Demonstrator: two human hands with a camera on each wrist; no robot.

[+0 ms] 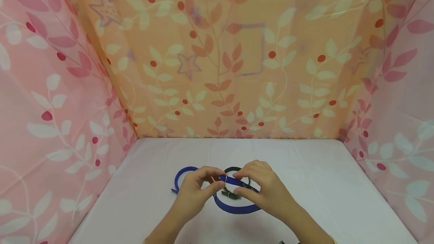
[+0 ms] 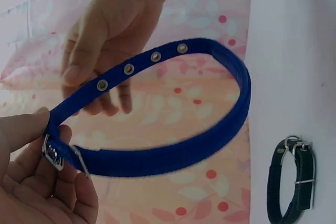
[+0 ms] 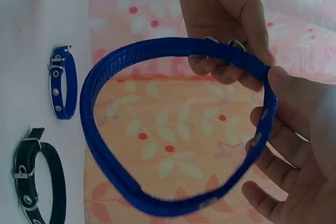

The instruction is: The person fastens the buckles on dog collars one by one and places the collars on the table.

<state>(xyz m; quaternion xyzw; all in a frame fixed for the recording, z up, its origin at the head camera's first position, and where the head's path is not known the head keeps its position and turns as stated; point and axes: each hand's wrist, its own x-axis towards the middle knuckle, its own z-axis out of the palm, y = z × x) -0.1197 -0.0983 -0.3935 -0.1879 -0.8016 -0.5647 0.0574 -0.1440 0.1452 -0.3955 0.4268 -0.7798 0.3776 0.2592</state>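
Both hands (image 1: 234,189) grip a blue collar (image 1: 237,209) over white table (image 1: 322,183), floral curtains (image 1: 237,67) around

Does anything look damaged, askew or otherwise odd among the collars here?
Nothing stands out. The large blue collar is intact, held at its buckle end by the left hand and at its holed end by the right hand. A dark collar and a small blue collar lie buckled on the white table.
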